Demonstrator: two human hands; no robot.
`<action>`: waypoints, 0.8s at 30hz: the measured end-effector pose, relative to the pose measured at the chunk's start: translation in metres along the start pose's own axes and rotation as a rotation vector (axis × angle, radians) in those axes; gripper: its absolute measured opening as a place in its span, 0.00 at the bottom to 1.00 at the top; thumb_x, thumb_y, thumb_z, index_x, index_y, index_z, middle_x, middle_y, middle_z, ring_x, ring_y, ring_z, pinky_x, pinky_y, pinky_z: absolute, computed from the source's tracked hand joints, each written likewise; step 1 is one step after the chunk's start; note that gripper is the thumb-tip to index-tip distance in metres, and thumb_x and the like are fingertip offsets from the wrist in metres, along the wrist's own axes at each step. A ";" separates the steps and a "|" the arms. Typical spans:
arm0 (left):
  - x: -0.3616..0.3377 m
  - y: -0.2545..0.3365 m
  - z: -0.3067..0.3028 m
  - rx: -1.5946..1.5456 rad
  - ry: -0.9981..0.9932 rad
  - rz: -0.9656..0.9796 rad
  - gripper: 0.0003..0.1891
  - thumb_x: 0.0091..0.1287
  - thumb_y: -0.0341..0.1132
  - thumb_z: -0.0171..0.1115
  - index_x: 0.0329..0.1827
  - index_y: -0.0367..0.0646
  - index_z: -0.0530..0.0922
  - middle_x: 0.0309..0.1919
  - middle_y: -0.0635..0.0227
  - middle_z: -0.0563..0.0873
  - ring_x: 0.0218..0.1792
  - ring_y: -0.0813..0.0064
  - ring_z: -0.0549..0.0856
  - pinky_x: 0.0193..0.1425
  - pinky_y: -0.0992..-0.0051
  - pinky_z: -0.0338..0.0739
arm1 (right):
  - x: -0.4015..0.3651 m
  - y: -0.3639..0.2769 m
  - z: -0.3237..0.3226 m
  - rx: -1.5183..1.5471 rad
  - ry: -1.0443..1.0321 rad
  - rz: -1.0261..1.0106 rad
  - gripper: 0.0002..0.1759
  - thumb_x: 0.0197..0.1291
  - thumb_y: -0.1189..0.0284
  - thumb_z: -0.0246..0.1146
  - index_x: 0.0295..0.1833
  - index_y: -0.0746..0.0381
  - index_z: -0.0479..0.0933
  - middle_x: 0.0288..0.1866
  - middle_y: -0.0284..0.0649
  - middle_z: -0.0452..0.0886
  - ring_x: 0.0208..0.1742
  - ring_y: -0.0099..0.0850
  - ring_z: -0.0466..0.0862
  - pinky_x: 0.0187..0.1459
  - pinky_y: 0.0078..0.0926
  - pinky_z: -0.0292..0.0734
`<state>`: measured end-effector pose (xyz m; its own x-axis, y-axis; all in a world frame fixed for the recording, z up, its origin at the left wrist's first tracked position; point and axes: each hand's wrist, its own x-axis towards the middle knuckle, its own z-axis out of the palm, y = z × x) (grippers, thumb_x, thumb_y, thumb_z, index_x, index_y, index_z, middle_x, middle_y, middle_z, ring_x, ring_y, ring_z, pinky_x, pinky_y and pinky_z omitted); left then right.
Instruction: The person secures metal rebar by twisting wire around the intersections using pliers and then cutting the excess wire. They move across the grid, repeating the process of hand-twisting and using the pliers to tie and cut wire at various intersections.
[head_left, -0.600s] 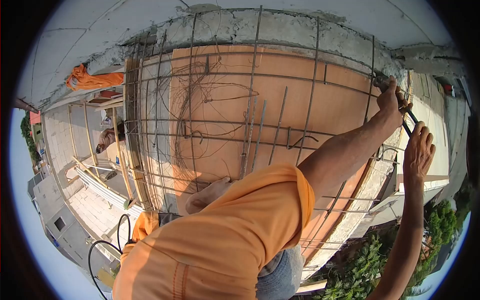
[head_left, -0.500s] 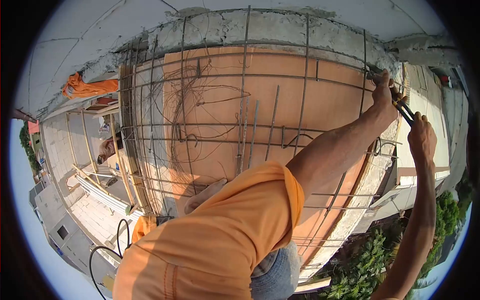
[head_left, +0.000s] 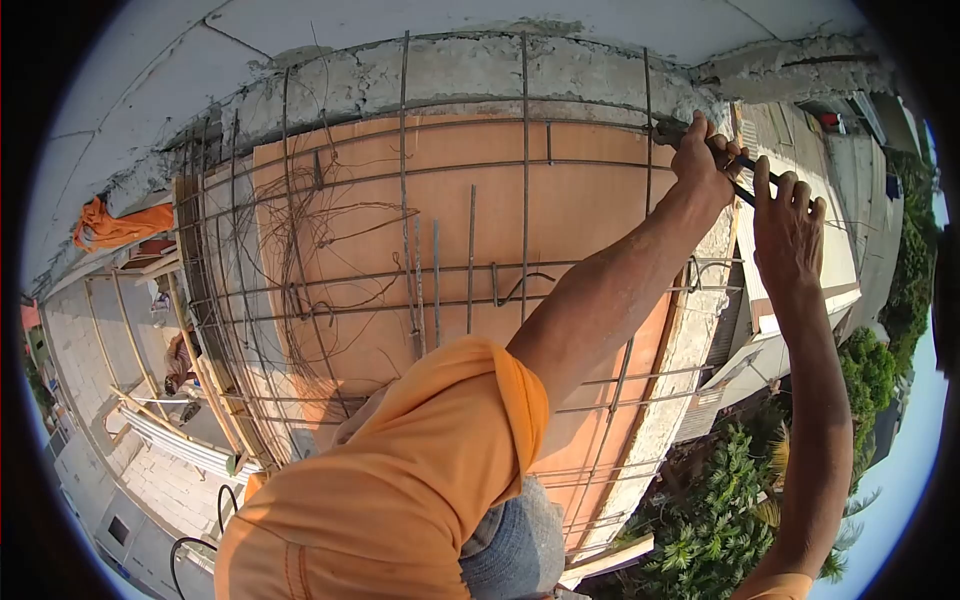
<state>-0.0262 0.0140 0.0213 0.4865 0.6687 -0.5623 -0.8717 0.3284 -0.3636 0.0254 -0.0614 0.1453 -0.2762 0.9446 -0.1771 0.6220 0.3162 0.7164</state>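
Observation:
Near the upper right corner of the steel bar grid (head_left: pixel 525 215), my left hand (head_left: pixel 702 165) is closed around the front part of dark pliers (head_left: pixel 747 192). The tool's dark head shows just past the thumb, beside an upright bar; what its jaws touch cannot be made out. My right hand (head_left: pixel 790 225) grips the black handles, which stand somewhat apart, its fingers laid over them. Orange-brown panels (head_left: pixel 590 215) lie behind the grid. A loose tangle of thin wire (head_left: pixel 300 235) hangs on the bars at the left.
A rough concrete edge (head_left: pixel 460 75) runs along the top, with an orange cloth (head_left: pixel 120 225) at its left. Wooden posts (head_left: pixel 205 375) and another person (head_left: pixel 178 362) are lower left. Roofs and green trees (head_left: pixel 700 500) lie below on the right.
The view has shifted, so the grid and both hands appear further left. My right hand's fingers have loosened across the handles, which look further apart; my left hand stays by the same corner.

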 end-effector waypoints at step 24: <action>-0.002 -0.004 -0.017 0.061 0.061 0.012 0.20 0.68 0.56 0.62 0.31 0.50 0.71 0.17 0.72 0.76 0.22 0.74 0.80 0.39 0.64 0.83 | 0.002 0.002 0.040 0.123 -0.097 0.115 0.11 0.61 0.74 0.59 0.49 0.61 0.75 0.42 0.40 0.78 0.49 0.37 0.81 0.48 0.36 0.77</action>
<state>-0.0227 0.0002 0.0116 0.4769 0.6318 -0.6111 -0.8786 0.3618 -0.3116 0.0556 -0.0554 0.1196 -0.1299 0.9773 -0.1672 0.7322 0.2082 0.6485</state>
